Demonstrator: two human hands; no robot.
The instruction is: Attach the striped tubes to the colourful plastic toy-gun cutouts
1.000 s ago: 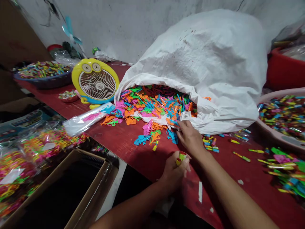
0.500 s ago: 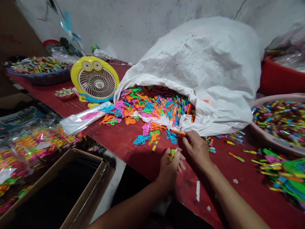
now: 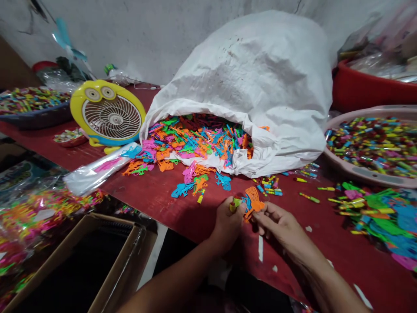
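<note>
My left hand (image 3: 228, 221) is closed around small yellow and green plastic pieces (image 3: 235, 203) near the front of the red table (image 3: 156, 195). My right hand (image 3: 276, 224) pinches an orange plastic toy piece (image 3: 254, 198), with a blue piece against it, held right beside the left hand. A big white sack (image 3: 260, 82) lies on its side behind them, spilling colourful plastic toy pieces (image 3: 195, 141). A few loose pieces (image 3: 192, 184) lie on the table just beyond my hands.
A yellow desk fan (image 3: 109, 114) stands at the left, with a clear bag (image 3: 94, 171) in front of it. A pink basin (image 3: 358, 174) of coloured pieces sits at the right, a red tub (image 3: 358, 89) behind it. An open cardboard box (image 3: 107, 269) lies below left.
My right hand drew back from the sack's mouth toward me with an orange piece and met the left hand. The view shifted right.
</note>
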